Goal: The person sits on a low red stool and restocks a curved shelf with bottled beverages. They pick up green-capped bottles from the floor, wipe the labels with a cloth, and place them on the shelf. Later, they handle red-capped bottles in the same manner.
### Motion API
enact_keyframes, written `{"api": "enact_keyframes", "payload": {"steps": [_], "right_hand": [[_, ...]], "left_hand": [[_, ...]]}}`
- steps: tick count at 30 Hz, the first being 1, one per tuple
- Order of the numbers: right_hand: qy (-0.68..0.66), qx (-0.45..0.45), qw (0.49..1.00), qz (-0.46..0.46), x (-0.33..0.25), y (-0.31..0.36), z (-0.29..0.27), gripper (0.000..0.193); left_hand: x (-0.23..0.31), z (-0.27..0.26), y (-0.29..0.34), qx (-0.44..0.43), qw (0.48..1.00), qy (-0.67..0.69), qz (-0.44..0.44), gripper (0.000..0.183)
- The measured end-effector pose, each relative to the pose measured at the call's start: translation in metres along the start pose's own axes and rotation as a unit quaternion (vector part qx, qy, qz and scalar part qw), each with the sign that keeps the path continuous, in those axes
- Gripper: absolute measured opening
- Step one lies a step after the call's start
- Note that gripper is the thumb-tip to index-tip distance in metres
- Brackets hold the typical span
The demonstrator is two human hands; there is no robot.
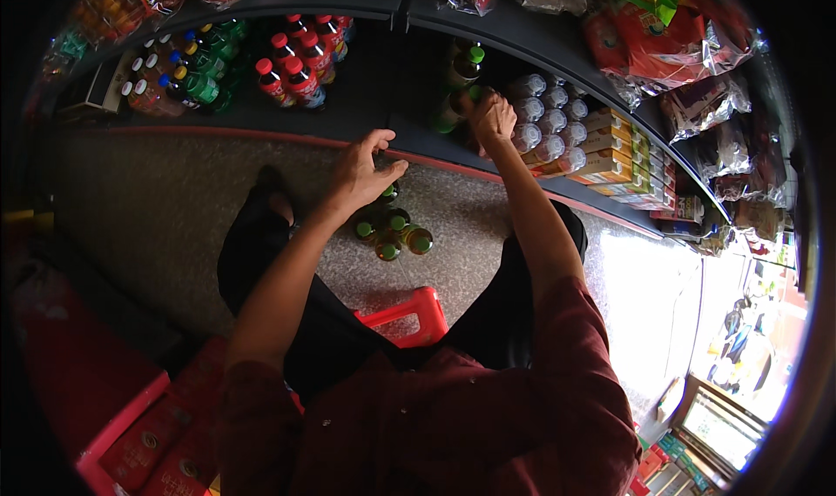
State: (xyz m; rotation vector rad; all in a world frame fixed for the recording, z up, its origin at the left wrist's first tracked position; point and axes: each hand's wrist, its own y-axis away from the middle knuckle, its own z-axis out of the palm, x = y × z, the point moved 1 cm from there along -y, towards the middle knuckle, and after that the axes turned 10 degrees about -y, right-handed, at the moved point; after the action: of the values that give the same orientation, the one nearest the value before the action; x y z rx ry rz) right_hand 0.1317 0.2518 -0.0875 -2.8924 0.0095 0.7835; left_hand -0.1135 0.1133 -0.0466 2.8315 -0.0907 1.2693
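My right hand reaches onto the lower shelf, fingers closed round the top of a green-capped bottle. Its fingertips are partly hidden behind the hand. Just behind stands another bottle with a bright green cap. My left hand hangs in front of the shelf edge, fingers apart and nothing in it. Under and nearer than it, several green-capped bottles of yellowish drink stand grouped on the floor between my legs.
On the shelf, red-capped bottles and mixed soda bottles stand left; clear-lidded bottles and drink cartons right. Bagged goods fill the shelf above. A red plastic stool is between my legs, red boxes lower left.
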Motion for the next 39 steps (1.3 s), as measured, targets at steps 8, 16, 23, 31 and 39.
{"api": "enact_keyframes", "payload": {"steps": [8, 16, 23, 31, 39], "right_hand": [[0.005, 0.012, 1.000, -0.024, 0.009, -0.024, 0.003, 0.048], [-0.015, 0.002, 1.000, 0.012, 0.006, -0.017, -0.002, 0.062], [0.070, -0.102, 0.990, -0.064, -0.009, 0.050, -0.007, 0.055], [0.093, -0.469, 0.837, -0.267, -0.019, 0.216, 0.036, 0.054], [0.048, -0.341, 0.888, -0.306, 0.037, 0.245, 0.055, 0.016]], "left_hand": [[0.000, 0.002, 0.001, -0.023, 1.000, -0.016, 0.014, 0.053], [0.009, 0.010, -0.001, -0.065, 0.998, -0.014, 0.009, 0.052], [0.007, 0.018, -0.007, -0.081, 0.996, -0.009, 0.019, 0.051], [0.000, 0.026, -0.003, -0.125, 0.987, -0.091, 0.051, 0.050], [0.006, 0.030, 0.001, -0.136, 0.982, -0.110, 0.070, 0.046]]}}
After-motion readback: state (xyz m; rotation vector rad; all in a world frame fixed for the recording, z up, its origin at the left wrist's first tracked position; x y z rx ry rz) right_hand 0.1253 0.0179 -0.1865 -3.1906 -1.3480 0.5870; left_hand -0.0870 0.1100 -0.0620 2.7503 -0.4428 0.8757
